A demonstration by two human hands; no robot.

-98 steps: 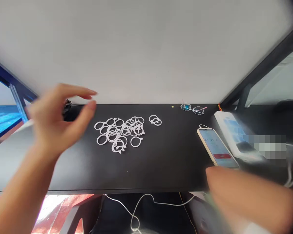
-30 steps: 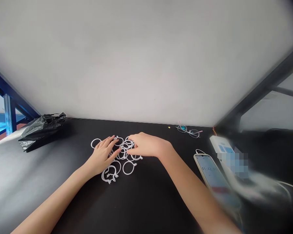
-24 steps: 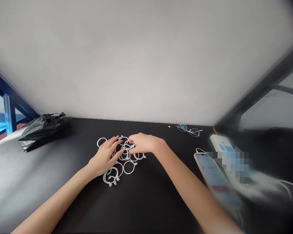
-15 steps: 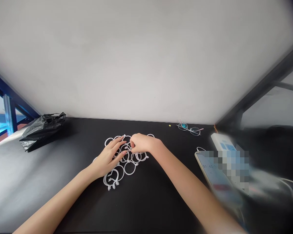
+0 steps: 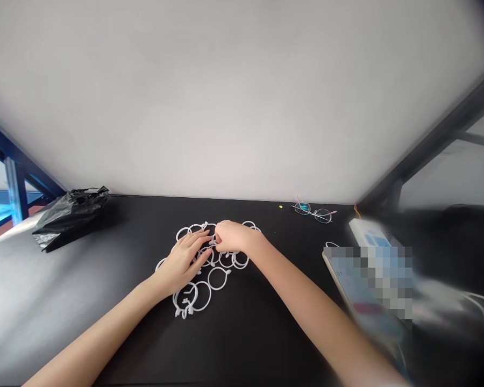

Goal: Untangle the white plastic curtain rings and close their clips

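Resting on white rings [image 5: 213,263], left hand [image 5: 182,261] lies splayed; right hand [image 5: 233,236] curls, grip unclear; black desk [image 5: 229,338] meets pale wall [image 5: 234,113].

We see white rings [image 5: 228,272], smooth plastic by the look, satin finish. Blk tabletop [image 5: 242,333]: smooth, semi-matt, w/ pale sheen on L side. Blk bag [image 5: 70,215] = thin plastic, crinkled & glossy. Eyeglasses [image 5: 312,214]: thin shiny metal, reflective lenses [image 5: 304,207]. Wall [image 5: 234,107] reads matt & fairly smooth to us.
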